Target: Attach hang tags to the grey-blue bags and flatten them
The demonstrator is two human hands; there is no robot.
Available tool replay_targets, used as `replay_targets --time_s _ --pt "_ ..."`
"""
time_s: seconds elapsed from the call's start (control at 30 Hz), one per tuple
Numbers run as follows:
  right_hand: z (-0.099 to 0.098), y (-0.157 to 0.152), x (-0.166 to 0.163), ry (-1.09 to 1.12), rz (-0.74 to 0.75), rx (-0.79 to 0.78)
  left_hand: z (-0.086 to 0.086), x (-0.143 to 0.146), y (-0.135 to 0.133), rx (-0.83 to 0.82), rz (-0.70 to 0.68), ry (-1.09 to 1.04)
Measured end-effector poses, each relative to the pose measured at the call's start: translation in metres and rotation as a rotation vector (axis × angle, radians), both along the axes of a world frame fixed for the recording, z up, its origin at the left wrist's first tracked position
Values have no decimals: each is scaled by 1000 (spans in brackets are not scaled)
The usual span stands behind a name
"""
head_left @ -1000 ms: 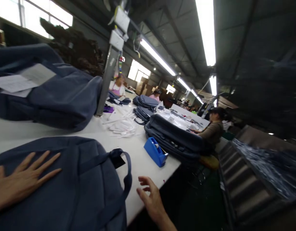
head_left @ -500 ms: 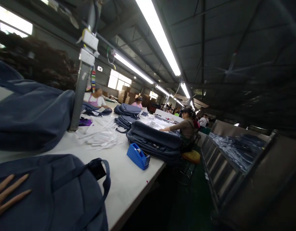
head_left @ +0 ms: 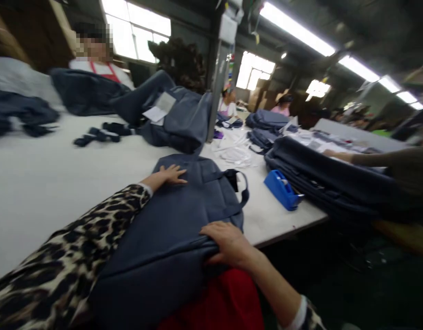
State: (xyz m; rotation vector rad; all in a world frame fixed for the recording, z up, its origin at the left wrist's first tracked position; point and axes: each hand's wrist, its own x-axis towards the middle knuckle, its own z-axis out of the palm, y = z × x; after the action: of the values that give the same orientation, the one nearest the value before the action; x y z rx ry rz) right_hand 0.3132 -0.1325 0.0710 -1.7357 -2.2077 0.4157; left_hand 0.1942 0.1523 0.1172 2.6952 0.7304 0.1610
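Observation:
A dark blue backpack (head_left: 184, 215) lies flat on the white table (head_left: 60, 174) in front of me, its carry handle (head_left: 239, 185) toward the far right. My left hand (head_left: 168, 175) rests flat on the backpack's far edge, fingers spread. My right hand (head_left: 228, 243) grips the near edge of the backpack, with the fingers curled over the fabric. My left sleeve has a leopard print.
A blue tape dispenser (head_left: 282, 190) sits right of the backpack. A stack of blue bags (head_left: 331, 181) lies beyond it, with a co-worker's arm (head_left: 355, 158) on top. More bags (head_left: 177, 117), black straps (head_left: 97, 135) and white strips (head_left: 235, 153) lie farther back. A person (head_left: 94, 55) sits opposite.
The view swung back left and down. My right hand, out of sight half a second ago, now grips the backpack's near edge. My left hand still lies on the backpack.

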Motion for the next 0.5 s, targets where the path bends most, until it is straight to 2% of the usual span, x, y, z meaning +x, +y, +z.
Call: replay_targets --time_s 0.03,0.1,0.17,0.23,0.3,0.37,0.43,0.5 --pt "0 1 1 21 3 -1 1 -25 -5 -23 29 57" --pt "1 2 2 27 14 -1 11 -64 -29 -89 -1 123" --pt "5 1 1 6 20 0 23 -97 -70 -180 -130 119" --pt "10 -1 -1 -14 18 -1 25 -128 -119 -190 -173 143" --pt "15 -4 -2 -27 11 -5 14 -157 -162 -130 -109 175" --pt "21 -9 -5 -41 6 -7 -4 -177 -191 -112 -14 160" --pt "27 -16 -14 -40 39 -7 -20 -185 -203 -117 42 113" --pt "31 -23 -29 -27 101 4 -27 -184 -207 -107 49 75"
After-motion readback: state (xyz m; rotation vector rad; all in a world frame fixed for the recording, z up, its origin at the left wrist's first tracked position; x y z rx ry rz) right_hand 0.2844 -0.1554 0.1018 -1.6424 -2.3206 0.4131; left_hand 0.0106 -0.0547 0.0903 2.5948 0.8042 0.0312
